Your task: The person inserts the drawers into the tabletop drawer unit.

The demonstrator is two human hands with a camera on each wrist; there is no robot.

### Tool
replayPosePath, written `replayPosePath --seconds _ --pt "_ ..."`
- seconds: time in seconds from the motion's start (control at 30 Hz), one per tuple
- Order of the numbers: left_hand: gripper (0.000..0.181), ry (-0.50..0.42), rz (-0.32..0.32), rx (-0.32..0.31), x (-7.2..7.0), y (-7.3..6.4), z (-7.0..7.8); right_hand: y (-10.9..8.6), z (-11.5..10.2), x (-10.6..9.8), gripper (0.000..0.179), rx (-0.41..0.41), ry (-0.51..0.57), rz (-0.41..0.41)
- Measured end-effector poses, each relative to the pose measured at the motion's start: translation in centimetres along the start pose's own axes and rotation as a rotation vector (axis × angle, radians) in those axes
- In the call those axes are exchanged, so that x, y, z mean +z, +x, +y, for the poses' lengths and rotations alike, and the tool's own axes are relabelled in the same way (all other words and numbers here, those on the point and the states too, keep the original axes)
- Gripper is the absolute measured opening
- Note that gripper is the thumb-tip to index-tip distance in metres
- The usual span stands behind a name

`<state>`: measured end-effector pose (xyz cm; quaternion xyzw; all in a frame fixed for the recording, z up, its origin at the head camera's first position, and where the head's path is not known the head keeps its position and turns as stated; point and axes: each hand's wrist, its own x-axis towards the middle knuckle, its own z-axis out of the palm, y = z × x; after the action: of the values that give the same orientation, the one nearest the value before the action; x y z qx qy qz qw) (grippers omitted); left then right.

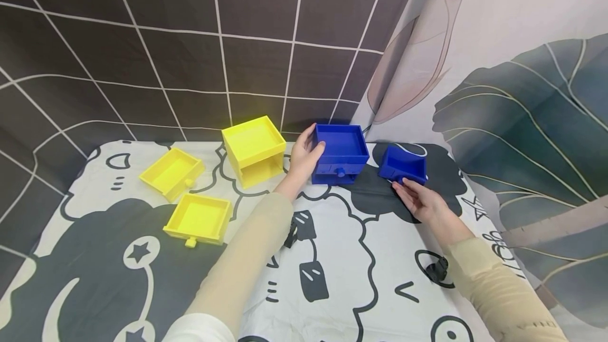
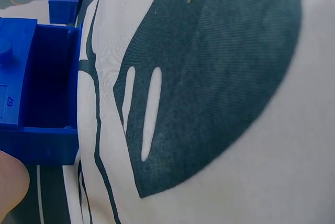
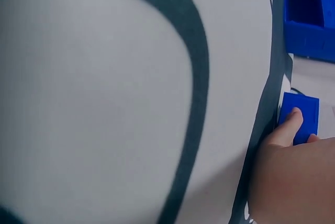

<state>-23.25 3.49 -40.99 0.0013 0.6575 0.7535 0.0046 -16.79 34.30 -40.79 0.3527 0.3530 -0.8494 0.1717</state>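
A small blue cabinet (image 1: 343,144) stands at the back of the table, its upper drawer with a round knob (image 1: 340,172) in place and its lower slot (image 2: 52,77) showing hollow. My left hand (image 1: 304,160) holds the cabinet by its left side, thumb toward the front. To the right lies a loose blue drawer (image 1: 404,165), open side up. My right hand (image 1: 424,202) pinches the drawer at its near front. In the right wrist view the thumb lies against the drawer's blue face (image 3: 302,106), and part of the hand's grip is hidden.
A yellow cabinet (image 1: 254,144) with a hollow front stands left of the blue one. Two loose yellow drawers (image 1: 172,170) lie farther left, one nearer me. The patterned cloth (image 1: 342,257) covers the table. A dark grid curtain (image 1: 256,67) hangs close behind.
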Motion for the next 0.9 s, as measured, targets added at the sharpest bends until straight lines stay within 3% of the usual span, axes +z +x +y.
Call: replayPosePath --seconds 0.2,0.5,0.9 --pt "0.059 -0.006 -0.002 0.009 0.1 0.0 0.0 -0.9 0.8 -0.4 0.032 0.0 0.025 -0.017" --pt "0.059 -0.047 -0.005 0.044 0.1 0.2 -0.4 -2.4 2.1 -1.2 0.032 0.007 -0.01 -0.098" --pt "0.06 -0.049 -0.012 0.06 0.0 0.3 -0.5 -3.7 3.5 -1.8 0.033 0.013 -0.092 -0.118"
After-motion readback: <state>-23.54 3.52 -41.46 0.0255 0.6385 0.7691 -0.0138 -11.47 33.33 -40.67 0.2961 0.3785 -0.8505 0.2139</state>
